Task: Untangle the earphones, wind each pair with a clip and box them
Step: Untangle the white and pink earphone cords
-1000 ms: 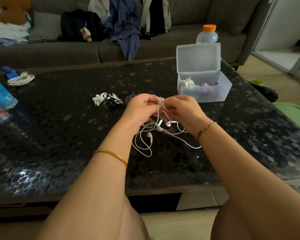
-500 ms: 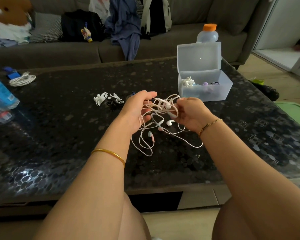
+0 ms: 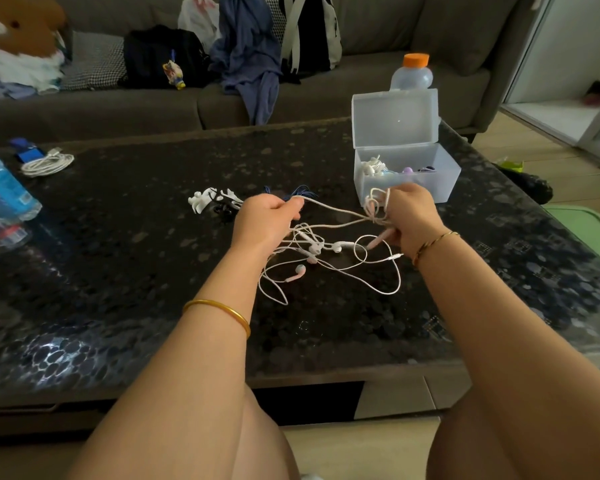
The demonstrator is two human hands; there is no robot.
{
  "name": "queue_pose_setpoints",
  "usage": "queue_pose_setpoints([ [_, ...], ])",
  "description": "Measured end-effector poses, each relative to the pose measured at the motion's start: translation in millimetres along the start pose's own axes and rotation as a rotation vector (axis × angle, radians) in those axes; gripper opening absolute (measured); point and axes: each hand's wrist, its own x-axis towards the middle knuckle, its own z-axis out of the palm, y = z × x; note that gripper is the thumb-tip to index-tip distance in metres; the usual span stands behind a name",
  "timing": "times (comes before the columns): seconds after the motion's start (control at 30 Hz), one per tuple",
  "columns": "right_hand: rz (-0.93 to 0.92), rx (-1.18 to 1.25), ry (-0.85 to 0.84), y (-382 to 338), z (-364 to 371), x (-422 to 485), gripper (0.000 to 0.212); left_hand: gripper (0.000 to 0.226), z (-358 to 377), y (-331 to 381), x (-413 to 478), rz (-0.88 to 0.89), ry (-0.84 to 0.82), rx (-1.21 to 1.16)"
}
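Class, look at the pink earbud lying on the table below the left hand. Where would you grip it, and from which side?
Probably the stem of the pink earbud, pinched from above: it lies flat on the table, uncovered, and its rounded head offers less to hold.

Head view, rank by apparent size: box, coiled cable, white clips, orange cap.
1. box, lid open: clearly largest.
2. coiled cable and white clips: they look about alike, so no ranking between them.
3. orange cap: smallest, though it sits farther back than the rest.
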Motion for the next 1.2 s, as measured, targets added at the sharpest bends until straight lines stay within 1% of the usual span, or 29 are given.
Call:
queue_pose_setpoints([
  [0.03,-0.053,-0.054,0.036,2,-3,4,0.041,0.03,0,1,0,0.006,-0.013,0.042],
  [0.07,-0.137,-0.226,0.076,3,-7,8,0.046,0.03,-1,2,-1,-0.015,-0.048,0.068],
  [0.1,-0.236,-0.484,0.116,5,-13,12,0.05,0.028,-1,3,-1,-0.073,-0.111,0.049],
  [0.13,-0.317,-0.732,0.142,6,-18,14,0.053,0.025,-2,3,-2,-0.159,-0.197,-0.023],
  [0.17,-0.382,-0.917,0.152,7,-21,15,0.058,0.021,-4,3,-2,-0.238,-0.28,-0.13],
  [0.2,-0.396,-1.037,0.141,6,-23,15,0.064,0.019,-4,2,-1,-0.293,-0.34,-0.239],
  [0.27,-0.312,-1.153,0.112,4,-22,16,0.076,0.016,-5,0,1,-0.339,-0.38,-0.372],
  [0.3,-0.25,-1.202,0.098,3,-21,14,0.074,0.014,-4,-1,1,-0.349,-0.375,-0.403],
  [0.33,-0.238,-1.269,0.09,3,-20,11,0.067,0.012,-4,0,0,-0.36,-0.367,-0.428],
  [0.37,-0.288,-1.345,0.093,4,-20,7,0.057,0.01,-2,2,0,-0.376,-0.362,-0.462],
  [0.4,-0.386,-1.375,0.088,3,-18,1,0.047,0.01,-1,4,-1,-0.393,-0.357,-0.5],
  [0.43,-0.505,-1.335,0.063,2,-18,-5,0.04,0.011,1,5,-1,-0.411,-0.353,-0.541],
  [0.47,-0.6,-1.238,0.001,-1,-15,-12,0.036,0.012,2,6,0,-0.428,-0.348,-0.583],
  [0.5,-0.646,-1.102,-0.092,-3,-13,-18,0.033,0.014,3,7,0,-0.438,-0.346,-0.63],
  [0.53,-0.629,-0.948,-0.226,-6,-9,-26,0.03,0.015,3,8,1,-0.44,-0.347,-0.682],
  [0.57,-0.566,-0.794,-0.389,-9,-6,-34,0.027,0.015,3,9,1,-0.434,-0.356,-0.732],
  [0.6,-0.494,-0.713,-0.532,-10,-3,-40,0.032,0.015,2,11,0,-0.422,-0.367,-0.776],
  [0.63,-0.45,-0.742,-0.629,-8,-1,-44,0.044,0.015,2,13,-1,-0.405,-0.376,-0.813],
  [0.67,-0.449,-0.829,-0.671,-5,1,-45,0.053,0.015,1,14,-2,-0.386,-0.379,-0.84],
  [0.7,-0.486,-0.924,-0.65,0,3,-43,0.056,0.016,0,15,-2,-0.365,-0.373,-0.855],
  [0.73,-0.546,-0.979,-0.582,4,4,-39,0.049,0.016,0,16,-2,-0.344,-0.358,-0.841],
  [0.77,-0.594,-0.974,-0.495,4,5,-36,0.037,0.017,1,16,-2,-0.316,-0.337,-0.782],
  [0.83,-0.6,-0.872,-0.352,3,2,-29,0.016,0.019,3,15,-2,-0.257,-0.267,-0.557],
  [0.87,-0.58,-0.817,-0.295,1,-1,-26,0.014,0.019,3,14,-1,-0.239,-0.218,-0.46],
  [0.93,-0.498,-0.714,-0.202,-3,-8,-19,0.016,0.021,4,14,2,-0.239,-0.106,-0.299],
  [0.97,-0.453,-0.687,-0.156,-5,-10,-16,0.018,0.022,3,12,4,-0.231,-0.048,-0.173],
  [1.03,-0.401,-0.724,-0.038,-5,-14,-3,0.026,0.025,3,9,8,-0.225,-0.009,0.102],
  [1.1,-0.378,-0.793,0.067,-2,-20,9,0.039,0.035,5,7,7,-0.253,-0.098,0.307],
  [1.2,-0.374,-0.908,0.116,0,-27,15,0.044,0.041,7,8,3,-0.238,-0.246,0.447],
])
